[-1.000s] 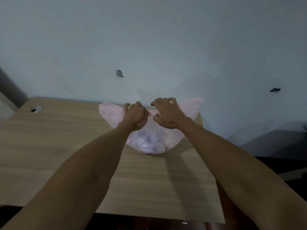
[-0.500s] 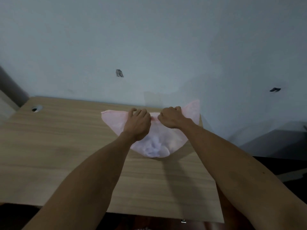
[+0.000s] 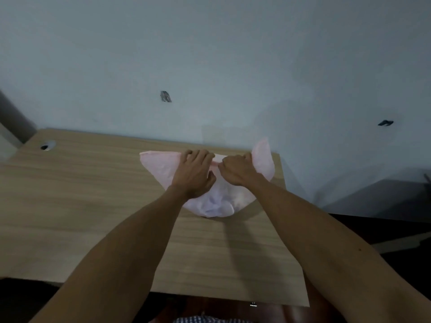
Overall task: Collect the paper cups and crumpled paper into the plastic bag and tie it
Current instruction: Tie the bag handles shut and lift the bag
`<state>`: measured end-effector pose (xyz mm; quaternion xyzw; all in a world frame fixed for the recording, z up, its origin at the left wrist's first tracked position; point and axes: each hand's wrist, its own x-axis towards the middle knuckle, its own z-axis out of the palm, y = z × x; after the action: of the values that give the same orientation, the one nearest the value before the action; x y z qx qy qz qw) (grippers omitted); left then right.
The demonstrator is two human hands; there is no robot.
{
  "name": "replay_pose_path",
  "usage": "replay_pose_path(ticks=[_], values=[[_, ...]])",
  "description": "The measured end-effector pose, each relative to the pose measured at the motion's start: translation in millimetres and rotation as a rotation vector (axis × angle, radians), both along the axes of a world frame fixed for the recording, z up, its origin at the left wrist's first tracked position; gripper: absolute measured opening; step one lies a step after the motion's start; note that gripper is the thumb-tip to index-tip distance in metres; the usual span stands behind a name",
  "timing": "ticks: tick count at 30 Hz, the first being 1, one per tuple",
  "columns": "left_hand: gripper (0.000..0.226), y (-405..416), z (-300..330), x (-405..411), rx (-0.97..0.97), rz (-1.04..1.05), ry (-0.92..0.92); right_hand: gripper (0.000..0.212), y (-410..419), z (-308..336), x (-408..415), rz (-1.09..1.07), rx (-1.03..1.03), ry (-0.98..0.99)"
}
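A pink plastic bag (image 3: 210, 201) lies on the wooden table (image 3: 93, 206) near its far right corner, its rounded, filled bottom bulging toward the person below both hands. White shapes show faintly through the thin plastic, too blurred to tell apart. The bag's top spreads into two flaps: one lies flat to the left of the left hand, the other stands up just right of the right hand.

The left hand (image 3: 194, 174) rests palm-down on the bag's upper edge, fingers bent over the rim and thumb tucked toward the middle; it grips the plastic there. The right hand (image 3: 238, 170) is curled into a loose fist, knuckles up, pinching a bunched strip of the bag's top. The two hands sit close together, almost touching, with a short pink band of plastic stretched between them. Both forearms reach straight out from the near edge of the table, bare, converging on the bag.

Far left of the hands, a round cable hole (image 3: 47, 145) sits in the tabletop. Behind the hands rises a pale wall (image 3: 233, 54).
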<state>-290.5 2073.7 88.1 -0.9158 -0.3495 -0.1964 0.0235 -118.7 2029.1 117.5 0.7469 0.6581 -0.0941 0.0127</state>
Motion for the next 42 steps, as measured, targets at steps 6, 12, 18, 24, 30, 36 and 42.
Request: replay_pose_path(ticks=[6,12,18,24,30,36,42], values=[[0.02,-8.6,-20.3,-0.7,-0.04,0.101,0.184,0.033,-0.3,0.9,10.3,0.019,-0.081,0.184],[0.033,11.9,-23.8,13.1,-0.268,0.218,0.124,0.029,-19.5,-11.8,6.9,0.345,0.183,-0.3],[0.035,3.1,-12.9,7.7,-0.113,0.093,0.069,0.04,-8.7,-19.7,14.6,0.147,-0.028,-0.171],[0.026,-17.4,-30.2,11.7,-0.021,-0.01,0.122,0.034,5.7,-21.0,24.4,0.091,-0.144,0.122],[0.017,-10.3,-37.8,27.1,-0.081,0.03,0.263,0.037,10.6,-8.0,60.0,0.05,-0.278,0.308],[0.053,2.4,-31.3,45.0,-0.095,0.098,0.336,0.07,10.9,32.9,114.0,0.107,-0.519,-0.176],[0.067,4.5,-35.7,60.8,-0.213,0.173,0.422,0.043,10.8,38.1,125.1,0.074,-0.405,0.108]])
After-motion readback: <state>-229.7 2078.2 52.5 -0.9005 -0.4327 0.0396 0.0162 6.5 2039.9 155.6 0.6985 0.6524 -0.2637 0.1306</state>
